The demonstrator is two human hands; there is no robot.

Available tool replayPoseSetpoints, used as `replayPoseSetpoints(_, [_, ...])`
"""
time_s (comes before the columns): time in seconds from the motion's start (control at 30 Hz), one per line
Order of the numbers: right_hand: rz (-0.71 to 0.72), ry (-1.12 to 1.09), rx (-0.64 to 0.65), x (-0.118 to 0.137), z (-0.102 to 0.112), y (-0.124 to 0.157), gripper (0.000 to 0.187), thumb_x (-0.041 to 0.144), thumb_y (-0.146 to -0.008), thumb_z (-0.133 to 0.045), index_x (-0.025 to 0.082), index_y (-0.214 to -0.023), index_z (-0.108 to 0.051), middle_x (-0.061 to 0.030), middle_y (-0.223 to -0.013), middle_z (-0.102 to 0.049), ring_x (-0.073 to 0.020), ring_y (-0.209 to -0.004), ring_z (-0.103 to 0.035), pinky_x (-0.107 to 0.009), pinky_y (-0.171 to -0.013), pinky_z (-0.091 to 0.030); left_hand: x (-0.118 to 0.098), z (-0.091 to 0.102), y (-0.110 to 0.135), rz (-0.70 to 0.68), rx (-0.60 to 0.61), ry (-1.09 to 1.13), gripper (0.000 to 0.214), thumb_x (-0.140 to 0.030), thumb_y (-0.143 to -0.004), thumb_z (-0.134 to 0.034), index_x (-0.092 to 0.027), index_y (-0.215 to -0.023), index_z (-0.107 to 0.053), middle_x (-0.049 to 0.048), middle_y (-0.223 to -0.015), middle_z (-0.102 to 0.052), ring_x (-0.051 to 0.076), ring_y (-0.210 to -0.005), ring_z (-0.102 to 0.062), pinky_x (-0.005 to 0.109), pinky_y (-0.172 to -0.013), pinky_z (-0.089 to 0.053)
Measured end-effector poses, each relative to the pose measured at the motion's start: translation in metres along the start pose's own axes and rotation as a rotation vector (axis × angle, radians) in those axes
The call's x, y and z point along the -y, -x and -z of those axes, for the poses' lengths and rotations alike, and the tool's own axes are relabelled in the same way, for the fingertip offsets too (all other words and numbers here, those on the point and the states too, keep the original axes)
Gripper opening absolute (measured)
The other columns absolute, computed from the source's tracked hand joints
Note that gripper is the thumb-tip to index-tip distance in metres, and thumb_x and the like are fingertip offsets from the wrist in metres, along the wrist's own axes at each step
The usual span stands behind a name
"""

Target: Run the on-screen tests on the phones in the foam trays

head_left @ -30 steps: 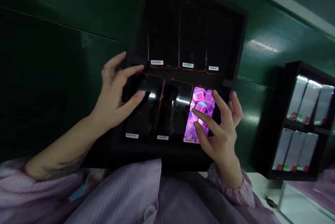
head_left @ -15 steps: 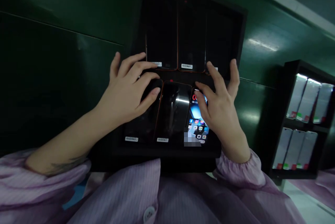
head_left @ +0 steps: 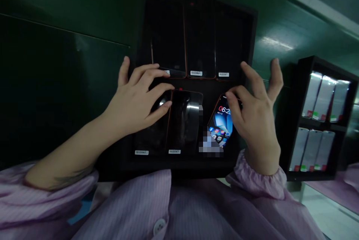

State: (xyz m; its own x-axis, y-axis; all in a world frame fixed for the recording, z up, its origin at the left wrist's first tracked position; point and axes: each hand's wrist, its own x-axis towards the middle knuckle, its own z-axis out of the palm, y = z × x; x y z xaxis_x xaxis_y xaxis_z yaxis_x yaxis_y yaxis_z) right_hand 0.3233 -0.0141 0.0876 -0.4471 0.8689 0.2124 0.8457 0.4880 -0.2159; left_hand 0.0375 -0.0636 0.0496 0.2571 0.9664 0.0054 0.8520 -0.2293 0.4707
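A smartphone with a lit screen (head_left: 219, 122) is tilted, its top end pinched between the thumb and a finger of my right hand (head_left: 254, 107). Other fingers of that hand stretch outward. My left hand (head_left: 137, 96) hovers over or rests on the upper end of a dark smartphone (head_left: 153, 131) at the lower left; contact cannot be made out. Its fingers are spread. Between the hands lies another dark smartphone (head_left: 186, 120) with a white label. All sit in a black tray (head_left: 193, 160), whose far row holds several dark phones.
To the right, a second black tray (head_left: 316, 175) holds several phones with pale screens and red and green stickers. The work surface (head_left: 98, 60) is dark green. A pale rail (head_left: 297, 0) runs along the far side.
My right hand has moved right, and the lit phone's top end has swung right with it, so the phone now slants. My left hand has barely moved.
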Motion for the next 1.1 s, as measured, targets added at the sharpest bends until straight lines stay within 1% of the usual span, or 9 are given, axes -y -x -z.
replayPoseSetpoints(0.1, [0.003, 0.053, -0.033, 0.020, 0.009, 0.023, 0.025, 0.033, -0.109, -0.056, 0.022, -0.118, -0.077, -0.0084, -0.166, -0.055, -0.0435, -0.169, -0.021, -0.075, -0.135, -0.025, -0.004, -0.003, 0.006, 0.033, 0.002, 0.016, 0.039, -0.040, -0.098, -0.056, -0.027, -0.134, -0.067, 0.0074, -0.159, -0.055, 0.041, -0.164, -0.034, 0.082, -0.136, 0.000])
replayPoseSetpoints(0.17, [0.040, 0.020, 0.000, 0.039, 0.009, 0.044, 0.028, 0.029, -0.108, -0.055, 0.018, -0.123, -0.075, -0.0135, -0.165, -0.055, -0.0434, -0.169, -0.022, -0.074, -0.133, -0.031, -0.010, -0.005, 0.014, 0.064, 0.010, 0.039, 0.053, -0.039, -0.092, -0.062, -0.028, -0.144, -0.060, 0.0081, -0.169, -0.043, 0.045, -0.168, -0.022, 0.083, -0.135, 0.002])
replayPoseSetpoints(0.27, [0.031, -0.055, 0.077, 0.063, 0.002, 0.072, 0.027, 0.023, -0.108, -0.053, 0.014, -0.121, -0.075, -0.0162, -0.163, -0.055, -0.0422, -0.170, -0.020, -0.069, -0.129, -0.043, -0.020, -0.008, 0.025, 0.114, 0.043, 0.045, 0.072, -0.034, -0.088, -0.066, -0.031, -0.158, -0.046, 0.0084, -0.179, -0.026, 0.048, -0.170, -0.009, 0.087, -0.132, -0.001])
replayPoseSetpoints(0.37, [-0.018, -0.070, 0.086, 0.077, -0.008, 0.085, 0.026, 0.023, -0.107, -0.054, 0.013, -0.122, -0.073, -0.0182, -0.164, -0.054, -0.0426, -0.171, -0.017, -0.069, -0.127, -0.046, -0.030, -0.010, 0.027, 0.158, 0.059, 0.025, 0.076, -0.028, -0.087, -0.067, -0.034, -0.159, -0.044, 0.0081, -0.180, -0.023, 0.048, -0.171, -0.006, 0.089, -0.130, -0.003])
replayPoseSetpoints(0.53, [-0.088, -0.072, 0.062, 0.087, -0.017, 0.085, 0.028, 0.027, -0.107, -0.054, 0.013, -0.128, -0.067, -0.0215, -0.169, -0.047, -0.0421, -0.172, -0.009, -0.076, -0.130, -0.037, -0.043, -0.014, 0.021, 0.247, 0.011, 0.035, 0.077, -0.024, -0.082, -0.072, -0.036, -0.155, -0.048, 0.0070, -0.180, -0.025, 0.050, -0.170, -0.008, 0.091, -0.129, -0.003])
replayPoseSetpoints(0.67, [-0.125, -0.087, 0.045, 0.092, -0.022, 0.085, 0.031, 0.029, -0.107, -0.055, 0.013, -0.132, -0.064, -0.0222, -0.171, -0.043, -0.0391, -0.173, -0.004, -0.075, -0.133, -0.030, -0.046, -0.016, 0.019, 0.317, -0.030, 0.078, 0.073, -0.022, -0.082, -0.073, -0.039, -0.150, -0.052, 0.0013, -0.181, -0.020, 0.050, -0.171, 0.001, 0.091, -0.130, 0.001])
replayPoseSetpoints(0.77, [-0.149, -0.088, 0.027, 0.093, -0.025, 0.086, 0.032, 0.030, -0.107, -0.055, 0.013, -0.133, -0.063, -0.0227, -0.172, -0.041, -0.0391, -0.173, -0.004, -0.075, -0.133, -0.030, -0.042, -0.016, 0.019, 0.331, -0.018, 0.114, 0.071, -0.022, -0.082, -0.071, -0.039, -0.149, -0.052, -0.0020, -0.182, -0.015, 0.050, -0.170, 0.006, 0.091, -0.130, 0.002])
replayPoseSetpoints(0.93, [-0.154, -0.081, 0.025, 0.093, -0.025, 0.086, 0.033, 0.030, -0.106, -0.057, 0.010, -0.131, -0.065, -0.0250, -0.171, -0.042, -0.0433, -0.172, -0.005, -0.076, -0.132, -0.029, -0.037, -0.019, 0.018, 0.300, -0.026, 0.111, 0.074, -0.026, -0.080, -0.076, -0.039, -0.149, -0.051, -0.0011, -0.182, -0.017, 0.051, -0.170, 0.006, 0.091, -0.130, -0.001])
replayPoseSetpoints(1.1, [-0.154, -0.070, 0.056, 0.094, -0.020, 0.086, 0.034, 0.031, -0.107, -0.056, 0.010, -0.131, -0.065, -0.0249, -0.172, -0.040, -0.0428, -0.172, -0.002, -0.075, -0.133, -0.028, -0.045, -0.019, 0.012, 0.325, -0.013, 0.092, 0.070, -0.031, -0.078, -0.081, -0.033, -0.143, -0.054, 0.0034, -0.181, -0.020, 0.053, -0.169, 0.006, 0.092, -0.129, 0.000])
